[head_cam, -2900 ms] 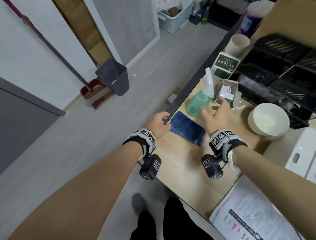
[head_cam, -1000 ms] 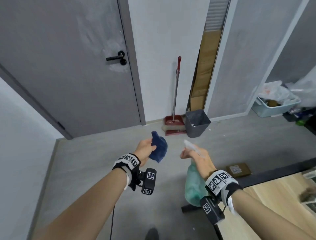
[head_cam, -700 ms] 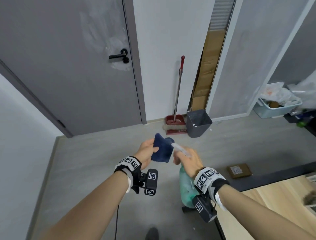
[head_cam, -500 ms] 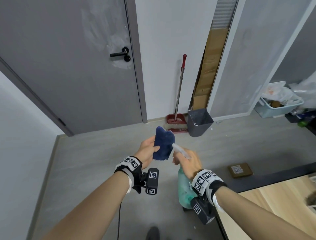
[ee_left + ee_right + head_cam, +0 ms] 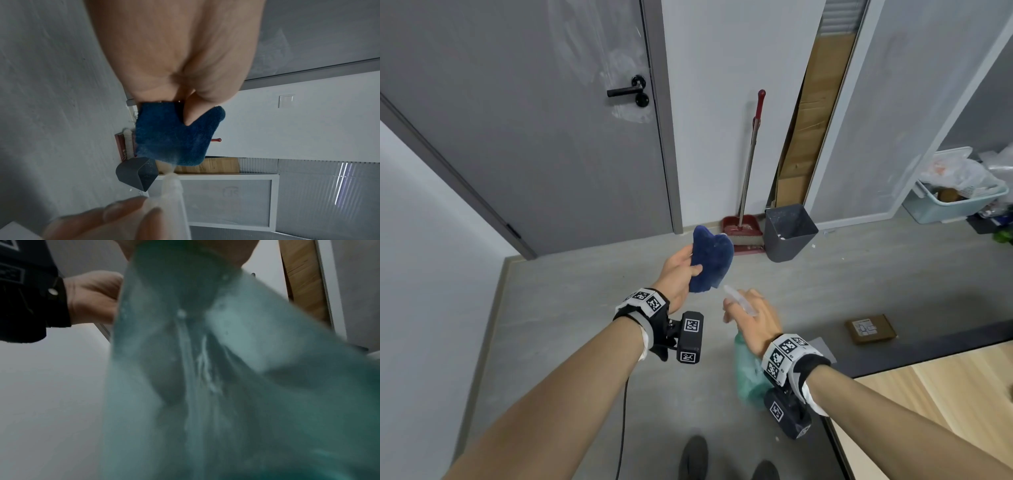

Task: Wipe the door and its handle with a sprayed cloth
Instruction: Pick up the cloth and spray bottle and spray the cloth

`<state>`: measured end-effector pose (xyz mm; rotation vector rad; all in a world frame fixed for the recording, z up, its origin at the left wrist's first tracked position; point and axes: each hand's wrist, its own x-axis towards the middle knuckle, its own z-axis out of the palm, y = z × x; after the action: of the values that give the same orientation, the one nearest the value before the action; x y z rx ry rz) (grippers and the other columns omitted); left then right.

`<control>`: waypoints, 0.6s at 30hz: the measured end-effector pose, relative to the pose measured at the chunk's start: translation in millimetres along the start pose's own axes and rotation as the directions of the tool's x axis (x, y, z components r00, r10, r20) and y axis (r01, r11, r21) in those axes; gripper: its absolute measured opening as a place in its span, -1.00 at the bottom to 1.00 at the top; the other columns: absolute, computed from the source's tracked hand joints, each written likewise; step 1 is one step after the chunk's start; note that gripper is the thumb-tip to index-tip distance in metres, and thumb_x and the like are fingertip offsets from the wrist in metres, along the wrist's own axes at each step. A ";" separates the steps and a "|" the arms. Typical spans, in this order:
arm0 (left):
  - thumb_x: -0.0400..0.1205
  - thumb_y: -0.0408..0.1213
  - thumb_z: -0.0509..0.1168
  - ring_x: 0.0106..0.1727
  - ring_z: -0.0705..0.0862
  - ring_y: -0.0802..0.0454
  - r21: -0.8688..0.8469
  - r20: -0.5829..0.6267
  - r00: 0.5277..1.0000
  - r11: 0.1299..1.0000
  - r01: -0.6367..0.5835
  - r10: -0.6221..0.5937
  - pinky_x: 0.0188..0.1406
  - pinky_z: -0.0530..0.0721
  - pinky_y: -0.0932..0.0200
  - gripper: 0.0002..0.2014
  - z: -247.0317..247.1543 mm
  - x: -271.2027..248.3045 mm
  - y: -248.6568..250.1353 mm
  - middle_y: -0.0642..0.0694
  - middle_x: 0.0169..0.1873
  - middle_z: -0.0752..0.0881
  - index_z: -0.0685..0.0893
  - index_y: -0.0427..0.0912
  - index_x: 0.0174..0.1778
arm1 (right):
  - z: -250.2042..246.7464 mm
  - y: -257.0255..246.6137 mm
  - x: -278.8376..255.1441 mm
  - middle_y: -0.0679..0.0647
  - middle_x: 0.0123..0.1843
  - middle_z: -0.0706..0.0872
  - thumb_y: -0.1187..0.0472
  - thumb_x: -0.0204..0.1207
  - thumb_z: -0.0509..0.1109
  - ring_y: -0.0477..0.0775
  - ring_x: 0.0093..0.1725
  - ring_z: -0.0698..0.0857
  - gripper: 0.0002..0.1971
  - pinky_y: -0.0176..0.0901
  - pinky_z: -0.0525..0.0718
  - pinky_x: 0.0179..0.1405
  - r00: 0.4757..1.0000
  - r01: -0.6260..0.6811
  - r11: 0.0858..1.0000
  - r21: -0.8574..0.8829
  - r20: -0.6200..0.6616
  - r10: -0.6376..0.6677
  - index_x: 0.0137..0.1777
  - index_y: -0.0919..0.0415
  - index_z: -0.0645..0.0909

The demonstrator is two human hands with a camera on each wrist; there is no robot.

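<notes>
My left hand (image 5: 681, 272) holds a folded dark blue cloth (image 5: 710, 262) up in front of me, thumb pressed on its face (image 5: 191, 113). My right hand (image 5: 751, 317) grips a green spray bottle (image 5: 748, 377) by its neck, the clear nozzle (image 5: 736, 298) aimed at the cloth's lower edge. The bottle (image 5: 226, 369) fills the right wrist view. The grey door (image 5: 534, 137) stands shut at the far left, smeared white above and beside its black lever handle (image 5: 626, 90).
A red broom and dustpan (image 5: 744, 226) lean on the white wall beside a grey bin (image 5: 789, 231). A small cardboard box (image 5: 869, 329) lies on the floor. A wooden table (image 5: 928, 411) edge is at my lower right. A pale blue crate (image 5: 952, 202) stands far right.
I have turned from the table to face the door, carrying the cloth and bottle. The cloth has risen slightly and the nozzle now sits just below it, a little apart.
</notes>
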<state>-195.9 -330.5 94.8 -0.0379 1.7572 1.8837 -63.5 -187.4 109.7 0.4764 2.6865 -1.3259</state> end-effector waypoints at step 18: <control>0.54 -0.29 0.35 0.30 0.70 -0.34 -0.002 0.006 0.997 0.997 0.077 -0.077 0.33 0.65 -0.35 -0.65 -14.9 -13.2 -1.7 -0.36 0.18 0.76 0.71 -0.14 0.26 | -12.7 -29.2 9.9 0.01 -0.33 0.54 -0.01 0.61 0.16 0.05 -0.17 0.55 -0.63 0.09 0.55 -0.14 0.991 0.124 0.981 -0.149 -0.021 -0.129 -0.27 0.17 0.66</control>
<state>-189.2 -349.3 96.2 -0.0992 1.7252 1.8288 -81.9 -191.7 137.3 0.3169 2.8560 -1.1450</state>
